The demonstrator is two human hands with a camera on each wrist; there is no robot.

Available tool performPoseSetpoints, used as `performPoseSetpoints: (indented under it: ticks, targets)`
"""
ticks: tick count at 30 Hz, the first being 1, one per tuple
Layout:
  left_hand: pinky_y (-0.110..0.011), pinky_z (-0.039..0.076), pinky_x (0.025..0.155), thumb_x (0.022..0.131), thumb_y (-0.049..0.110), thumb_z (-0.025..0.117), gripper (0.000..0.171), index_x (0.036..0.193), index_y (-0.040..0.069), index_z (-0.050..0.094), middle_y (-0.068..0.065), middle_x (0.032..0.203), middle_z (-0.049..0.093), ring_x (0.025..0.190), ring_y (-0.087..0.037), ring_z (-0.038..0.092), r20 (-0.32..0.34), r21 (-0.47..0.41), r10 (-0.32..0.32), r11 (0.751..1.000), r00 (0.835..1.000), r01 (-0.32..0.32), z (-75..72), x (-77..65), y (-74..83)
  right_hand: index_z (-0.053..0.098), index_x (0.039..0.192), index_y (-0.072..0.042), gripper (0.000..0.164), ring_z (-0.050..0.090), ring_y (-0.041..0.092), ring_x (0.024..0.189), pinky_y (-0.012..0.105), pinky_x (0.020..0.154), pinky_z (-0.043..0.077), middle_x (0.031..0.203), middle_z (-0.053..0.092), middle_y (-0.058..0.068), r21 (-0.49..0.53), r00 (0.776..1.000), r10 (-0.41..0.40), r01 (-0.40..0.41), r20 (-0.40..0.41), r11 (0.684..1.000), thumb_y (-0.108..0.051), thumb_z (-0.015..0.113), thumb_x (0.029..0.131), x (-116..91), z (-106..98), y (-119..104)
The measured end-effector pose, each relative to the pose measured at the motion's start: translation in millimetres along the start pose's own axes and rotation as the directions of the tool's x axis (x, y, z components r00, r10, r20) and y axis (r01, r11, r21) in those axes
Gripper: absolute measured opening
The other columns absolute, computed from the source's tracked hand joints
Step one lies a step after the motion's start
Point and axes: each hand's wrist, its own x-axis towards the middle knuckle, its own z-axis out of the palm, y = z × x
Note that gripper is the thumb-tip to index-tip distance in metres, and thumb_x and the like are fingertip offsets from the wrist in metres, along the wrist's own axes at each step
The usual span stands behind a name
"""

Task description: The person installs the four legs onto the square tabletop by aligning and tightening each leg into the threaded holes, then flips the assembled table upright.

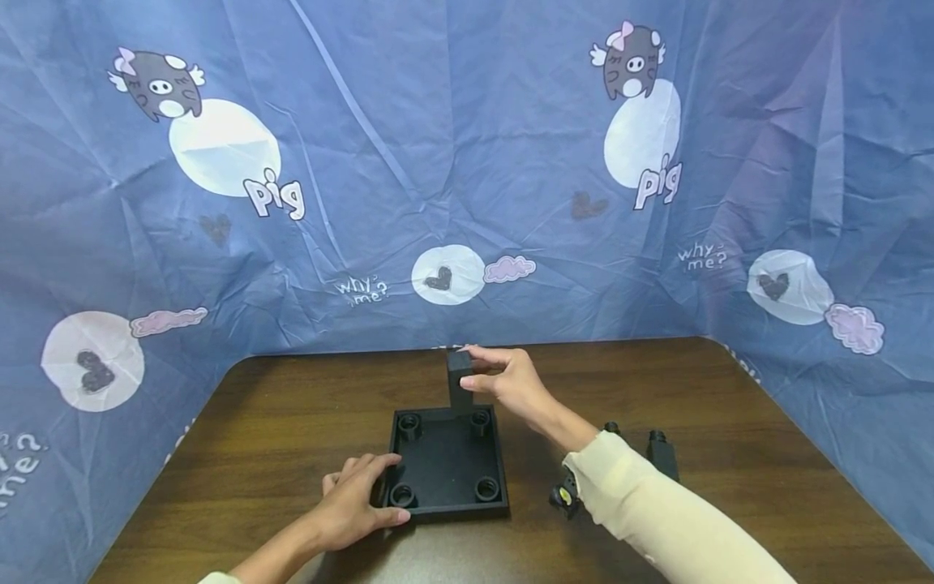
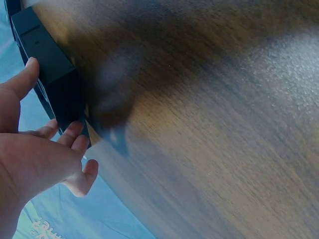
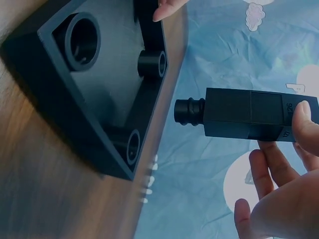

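A black square tray-like base (image 1: 450,461) lies on the table with its open side up and a round socket in each corner. My left hand (image 1: 357,496) holds its near left corner, thumb against the near side and fingers at the left side. Above the base's far right corner, my right hand (image 1: 514,385) pinches a black square leg (image 1: 460,381) near its upper end. In the right wrist view the leg's threaded stud (image 3: 189,111) points at the base, apart from the corner socket (image 3: 133,147).
On the wooden table (image 1: 292,430), right of the base, another black block with a stud (image 1: 661,454) stands partly behind my right sleeve (image 1: 657,503). Small black parts (image 1: 565,496), one with a yellow spot, lie beside the sleeve. A blue printed cloth (image 1: 365,162) hangs behind.
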Motion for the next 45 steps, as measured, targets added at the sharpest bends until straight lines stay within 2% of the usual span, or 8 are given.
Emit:
performPoseSetpoints:
  ticks: [5,12,19,27,30,34,38,45]
  targets:
    - [-0.053,0.023,0.086,0.069,0.034,0.085,0.072,0.130,0.010,0.055,-0.005,0.120,0.058,0.114,-0.026,0.045,0.003,0.007,-0.008,1.000,1.000,0.008,0.2,-0.2,-0.7,0.064,0.122,-0.001,0.047,0.066,0.015,0.089,0.030,0.077,0.053,0.106,0.069,0.019,0.027,1.000,0.025,-0.025,0.018,0.999,0.003,0.076,0.077,4,10,3]
    - [-0.054,0.022,0.086,0.069,0.034,0.085,0.073,0.131,0.010,0.055,-0.006,0.122,0.058,0.114,-0.026,0.045,0.011,0.006,-0.021,1.000,1.000,0.021,-1.0,0.4,0.0,0.064,0.124,-0.002,0.048,0.065,0.019,0.098,0.032,0.080,0.053,0.119,0.066,0.017,0.058,0.998,0.048,-0.051,0.041,0.997,0.002,0.075,0.079,10,22,5]
    - [-0.053,0.022,0.086,0.069,0.035,0.085,0.073,0.131,0.010,0.055,-0.006,0.123,0.058,0.114,-0.026,0.044,0.019,0.009,-0.026,1.000,0.999,0.026,-1.7,1.2,0.6,0.063,0.125,-0.002,0.047,0.065,0.023,0.103,0.033,0.082,0.052,0.121,0.065,0.015,0.068,0.997,0.064,-0.067,0.048,0.995,0.002,0.075,0.079,16,33,7]
    - [-0.053,0.023,0.086,0.069,0.035,0.085,0.072,0.130,0.011,0.056,-0.005,0.123,0.058,0.114,-0.026,0.045,0.007,0.019,-0.021,1.000,1.000,0.021,-1.3,1.2,0.4,0.067,0.121,-0.004,0.044,0.067,0.016,0.091,0.030,0.076,0.053,0.110,0.069,0.016,0.127,0.995,0.082,-0.089,0.059,0.988,0.005,0.075,0.078,21,50,9]
    - [-0.053,0.023,0.086,0.069,0.035,0.085,0.072,0.130,0.011,0.055,-0.005,0.123,0.058,0.115,-0.027,0.045,0.017,0.013,-0.026,1.000,1.000,0.025,-1.3,1.2,0.0,0.068,0.119,-0.003,0.043,0.067,0.015,0.086,0.035,0.077,0.054,0.106,0.070,0.018,0.143,0.994,0.087,-0.096,0.071,0.985,0.006,0.074,0.078,21,58,12]
    - [-0.054,0.023,0.086,0.070,0.035,0.085,0.072,0.131,0.010,0.055,-0.006,0.123,0.058,0.116,-0.028,0.045,0.024,0.008,-0.024,1.000,0.999,0.023,-1.6,1.1,-0.1,0.067,0.119,-0.001,0.042,0.066,0.015,0.086,0.035,0.077,0.054,0.106,0.069,0.020,0.150,0.993,0.075,-0.088,0.090,0.985,0.007,0.074,0.078,19,66,17]
    - [-0.055,0.022,0.086,0.070,0.036,0.085,0.072,0.131,0.010,0.055,-0.006,0.124,0.058,0.116,-0.028,0.044,0.029,0.006,-0.020,1.000,0.999,0.020,-1.3,0.6,-0.5,0.067,0.119,0.000,0.042,0.066,0.015,0.089,0.030,0.076,0.054,0.108,0.069,0.020,0.134,0.993,0.067,-0.080,0.097,0.988,0.007,0.073,0.078,19,71,21]
    - [-0.054,0.022,0.086,0.070,0.037,0.085,0.072,0.131,0.011,0.055,-0.005,0.124,0.058,0.116,-0.028,0.044,0.027,0.009,-0.023,1.000,0.999,0.022,-1.0,1.0,-1.4,0.067,0.118,0.000,0.040,0.067,0.017,0.089,0.032,0.077,0.054,0.109,0.068,0.022,0.152,0.994,0.068,-0.081,0.088,0.985,0.007,0.073,0.079,23,74,23]
